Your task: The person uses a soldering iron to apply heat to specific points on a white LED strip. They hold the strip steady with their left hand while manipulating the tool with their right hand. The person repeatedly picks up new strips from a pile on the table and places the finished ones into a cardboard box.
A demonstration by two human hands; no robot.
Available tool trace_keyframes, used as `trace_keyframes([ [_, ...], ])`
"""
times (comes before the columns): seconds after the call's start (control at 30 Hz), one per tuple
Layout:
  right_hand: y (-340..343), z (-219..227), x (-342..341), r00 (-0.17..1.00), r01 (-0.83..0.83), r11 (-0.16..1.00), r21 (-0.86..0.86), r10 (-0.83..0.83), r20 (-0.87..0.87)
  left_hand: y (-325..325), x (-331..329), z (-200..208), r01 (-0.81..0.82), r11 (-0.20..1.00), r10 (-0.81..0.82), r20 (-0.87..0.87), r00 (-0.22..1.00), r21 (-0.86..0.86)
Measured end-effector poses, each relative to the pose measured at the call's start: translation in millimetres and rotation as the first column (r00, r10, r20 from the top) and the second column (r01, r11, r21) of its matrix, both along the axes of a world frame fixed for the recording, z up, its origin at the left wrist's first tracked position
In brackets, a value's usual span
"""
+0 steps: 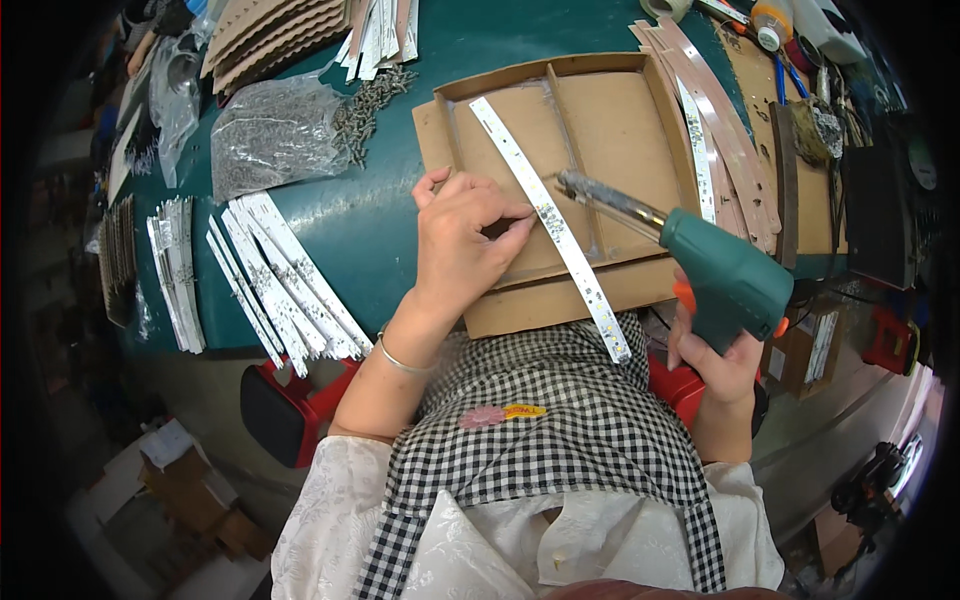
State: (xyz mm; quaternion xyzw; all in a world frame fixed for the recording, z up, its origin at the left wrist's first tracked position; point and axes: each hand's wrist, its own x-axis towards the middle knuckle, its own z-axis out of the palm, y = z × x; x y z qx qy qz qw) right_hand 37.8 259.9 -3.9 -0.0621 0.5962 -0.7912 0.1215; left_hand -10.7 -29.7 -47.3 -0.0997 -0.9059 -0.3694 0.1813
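A long white LED circuit strip (506, 150) lies slantwise across a shallow cardboard tray (625, 125), its near end jutting over the tray's front edge. My left hand (462, 238) is at the strip's left side, thumb and forefinger pinched together against its middle. Whatever sits between those fingertips is too small to make out. My right hand (728, 372) grips a green soldering gun (728, 275) with an orange trigger. Its metal tip points left, close to the strip's middle near my left fingertips. Small dark parts cluster on the strip there.
Left of the tray lie stacks of white strips (285, 280) and a clear bag of small metal parts (275, 140), with loose parts (365, 115) beside it. Long pinkish strips (735, 150) lie on the right. Corrugated pieces (270, 40) are piled at the back of the green table (400, 250).
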Motion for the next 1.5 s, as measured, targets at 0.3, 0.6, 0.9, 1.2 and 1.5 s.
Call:
trace_keyframes([
  [0.3, 14, -6, 6, 0.994, -0.104, 0.99, 0.095, 0.101, 0.038, 3, -1, 0, -0.009, 1.0, 0.009, -0.014, 1.0, 0.026],
  [0.6, 20, -12, 2, 0.986, -0.131, 0.986, 0.106, 0.118, 0.118, 3, -2, 1, -0.023, 1.0, 0.023, -0.006, 1.0, 0.018],
  [0.9, 19, -10, -3, 0.983, -0.154, 0.982, 0.109, 0.14, 0.121, 3, -1, 0, -0.023, 1.0, 0.023, -0.001, 1.0, 0.02],
  [1.2, 17, -8, -5, 0.979, -0.142, 0.986, 0.083, 0.127, 0.161, 4, -1, 1, -0.031, 0.998, 0.032, 0.017, 0.999, -0.054],
  [1.5, 15, -6, -4, 0.981, -0.141, 0.983, 0.121, 0.123, 0.151, 7, -2, 0, -0.051, 0.999, 0.051, 0.006, 0.999, -0.015],
])
